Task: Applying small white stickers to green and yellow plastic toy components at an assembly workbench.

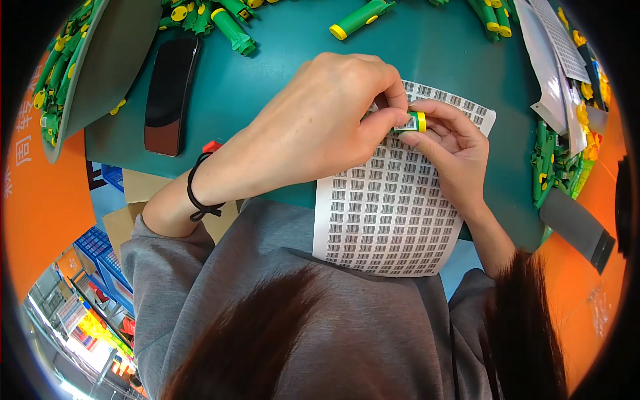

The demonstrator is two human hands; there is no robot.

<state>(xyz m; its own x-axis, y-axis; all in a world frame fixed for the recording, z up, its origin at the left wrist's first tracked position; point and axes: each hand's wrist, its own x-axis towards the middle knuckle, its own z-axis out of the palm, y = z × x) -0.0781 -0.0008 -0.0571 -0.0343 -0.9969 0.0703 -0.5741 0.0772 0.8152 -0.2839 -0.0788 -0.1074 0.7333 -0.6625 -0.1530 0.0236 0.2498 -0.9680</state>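
Both hands meet over a white sheet of barcode stickers (373, 220), which lies from the table edge down toward my lap. My right hand (460, 143) is closed round a small green plastic tube with a yellow end (421, 122). A barcode sticker (408, 125) lies against the tube's green side. The thumb and forefinger of my left hand (340, 110) are pinched at the sticker's edge, touching the tube. Most of the tube is hidden behind the fingers. The other left fingers curl out of sight.
A black phone (172, 93) lies on the green table (267, 73) at the left. Beyond the hands is a loose green tube (363, 19); more green and yellow parts (230, 30) lie at the far edge. A grey-sided bin (107, 67) stands far left; sheets (550, 53) and parts are at right.
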